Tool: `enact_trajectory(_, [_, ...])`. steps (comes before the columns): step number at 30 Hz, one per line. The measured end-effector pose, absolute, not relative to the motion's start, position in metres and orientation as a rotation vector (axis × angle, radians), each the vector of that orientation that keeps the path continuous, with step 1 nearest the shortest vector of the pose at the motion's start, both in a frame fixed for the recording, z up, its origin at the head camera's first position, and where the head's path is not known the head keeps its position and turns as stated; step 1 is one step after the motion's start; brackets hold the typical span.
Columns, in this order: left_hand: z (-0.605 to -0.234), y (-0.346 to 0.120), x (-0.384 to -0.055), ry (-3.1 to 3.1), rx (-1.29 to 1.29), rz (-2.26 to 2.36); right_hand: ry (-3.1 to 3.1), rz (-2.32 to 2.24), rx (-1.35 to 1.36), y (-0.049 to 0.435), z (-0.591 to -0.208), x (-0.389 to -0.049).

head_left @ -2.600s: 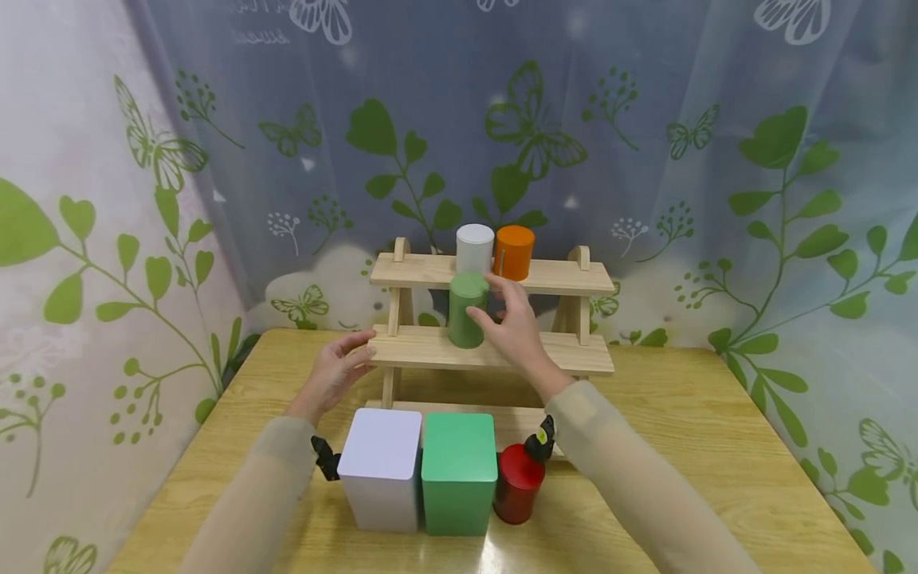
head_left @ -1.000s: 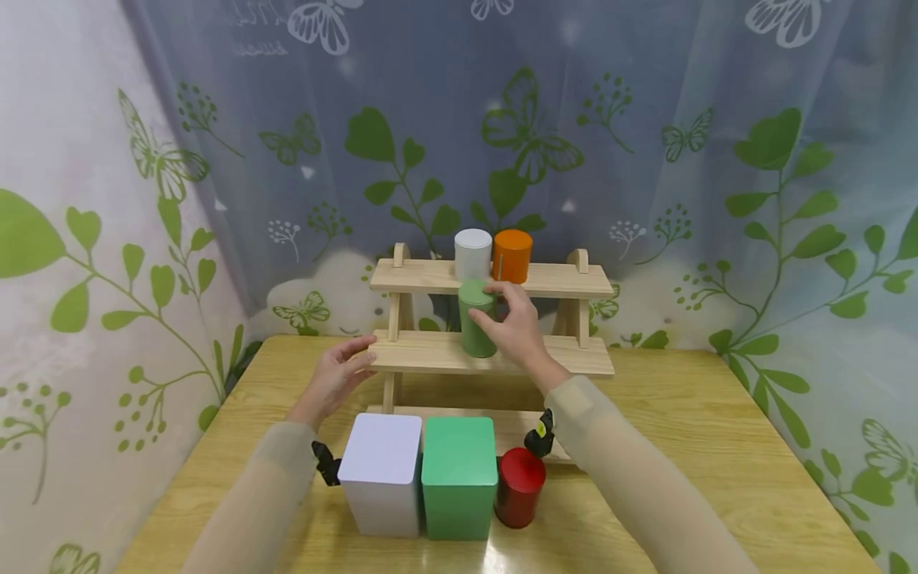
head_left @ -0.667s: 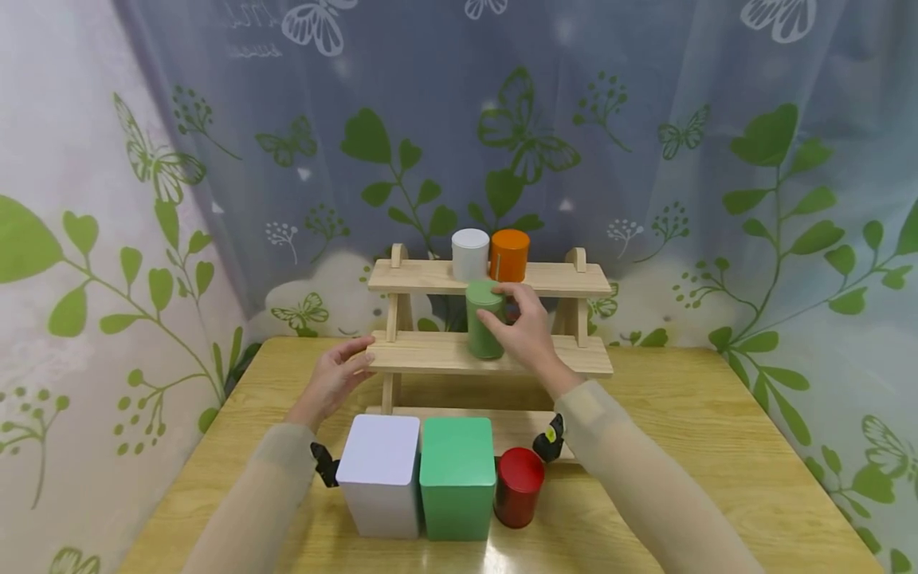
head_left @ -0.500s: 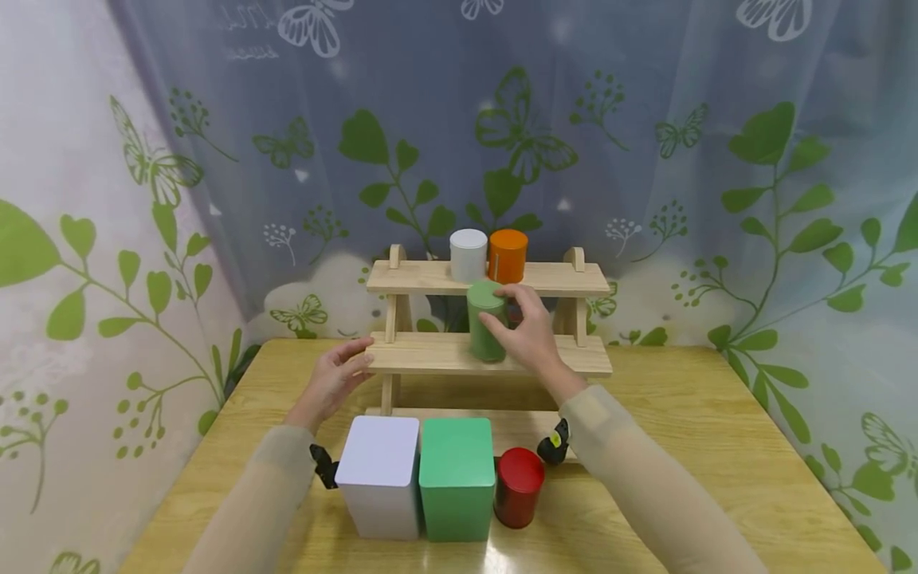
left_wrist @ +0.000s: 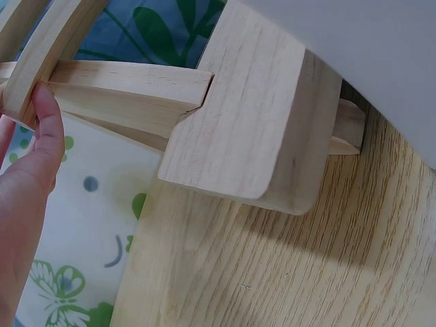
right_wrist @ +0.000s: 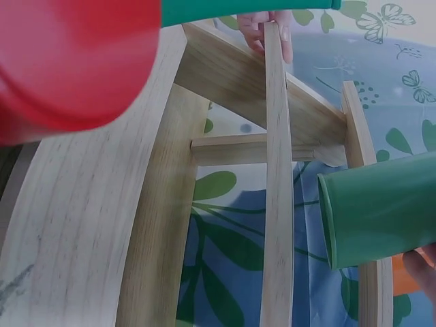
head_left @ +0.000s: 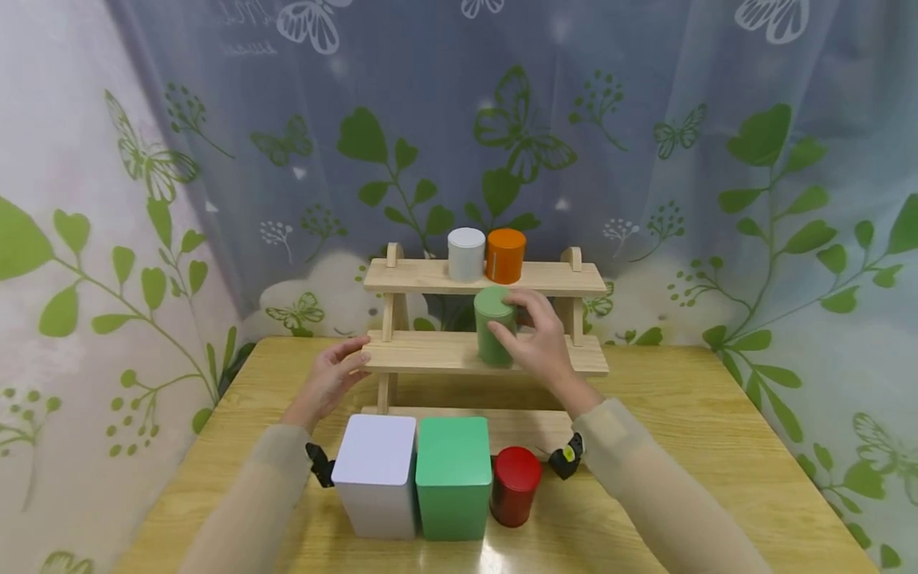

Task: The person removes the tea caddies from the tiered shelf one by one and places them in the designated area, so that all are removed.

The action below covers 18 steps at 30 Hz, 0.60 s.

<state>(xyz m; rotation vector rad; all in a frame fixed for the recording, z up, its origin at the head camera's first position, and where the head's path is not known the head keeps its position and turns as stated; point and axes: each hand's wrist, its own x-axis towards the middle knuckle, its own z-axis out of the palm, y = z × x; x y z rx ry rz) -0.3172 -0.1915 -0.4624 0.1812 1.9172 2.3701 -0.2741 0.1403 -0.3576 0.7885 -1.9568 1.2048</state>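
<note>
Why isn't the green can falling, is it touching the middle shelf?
Apart. In the right wrist view, a strip of patterned curtain shows between the green can's bottom rim and the middle shelf.

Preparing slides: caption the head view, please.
Right hand holds green canister near the middle shelf; left hand grips its left end.

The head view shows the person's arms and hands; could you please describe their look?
The left sleeve and right sleeve are long and plain beige. The left wrist device is small and black; the right wrist device, also black, bears a yellow-green mark. The left hand and right hand wear no gloves.
</note>
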Motion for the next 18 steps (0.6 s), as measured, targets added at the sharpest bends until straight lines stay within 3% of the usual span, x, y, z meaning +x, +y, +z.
enact_trajectory(18, [-0.463, -0.192, -0.318, 1.928, 0.160, 2.373, -1.903, 1.105, 0.867, 0.160, -0.355, -0.241])
